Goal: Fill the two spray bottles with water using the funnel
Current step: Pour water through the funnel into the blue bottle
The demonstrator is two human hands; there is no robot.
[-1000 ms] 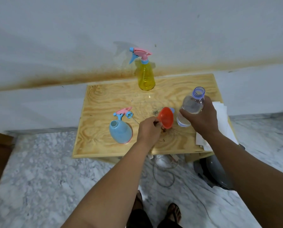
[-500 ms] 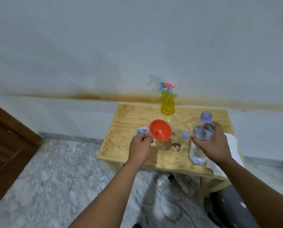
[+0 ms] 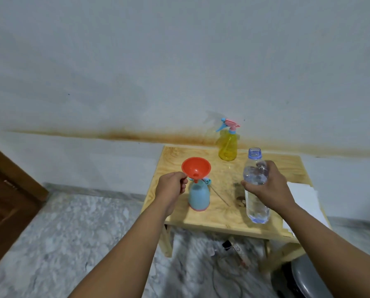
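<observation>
An orange funnel sits with its spout in the open neck of a light blue spray bottle on the wooden table. My left hand pinches the funnel by its rim tab. My right hand grips a clear uncapped water bottle, held upright just above the table's front right. A yellow spray bottle with its pink and blue trigger head on stands at the back by the wall. The blue bottle's trigger head lies behind it, mostly hidden.
White paper sheets lie on the table's right edge. A thin dip tube and small dark bits lie mid-table. Cables trail on the marble floor under the table, beside a grey round object. A brown wooden door stands left.
My left hand carried the funnel left and set its spout into the blue bottle's neck. My right hand lifted the water bottle. The view swung left and up.
</observation>
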